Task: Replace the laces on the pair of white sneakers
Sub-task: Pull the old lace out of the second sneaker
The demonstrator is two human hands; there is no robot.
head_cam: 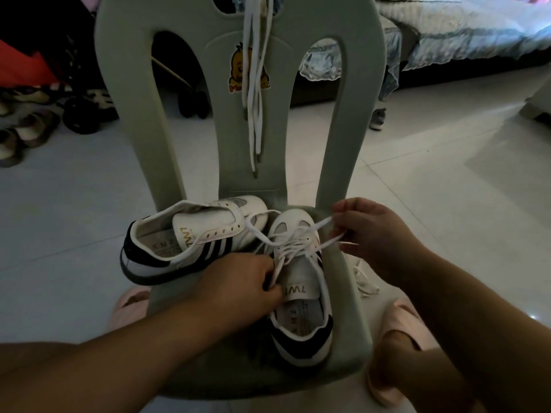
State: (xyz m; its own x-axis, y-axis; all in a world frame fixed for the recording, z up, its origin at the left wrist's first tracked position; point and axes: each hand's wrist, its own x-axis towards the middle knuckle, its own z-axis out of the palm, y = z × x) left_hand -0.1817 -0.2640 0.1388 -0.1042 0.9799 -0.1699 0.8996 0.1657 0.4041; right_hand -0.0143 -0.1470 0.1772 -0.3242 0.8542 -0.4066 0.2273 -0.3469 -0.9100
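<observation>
The laced sneaker (301, 296) sits near the right edge of the chair seat (346, 296), the other sneaker (190, 234) alongside, while fingers of the left hand (238, 281) pinch its lace (293, 244) at the tongue and fingers of the right hand (378, 234) pinch the lace's end out past that edge.

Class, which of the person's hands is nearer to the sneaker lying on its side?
Left. The left hand is right beside the striped side of the tipped sneaker, pinching the lace. The right hand is past the upright sneaker, holding another strand.
</observation>
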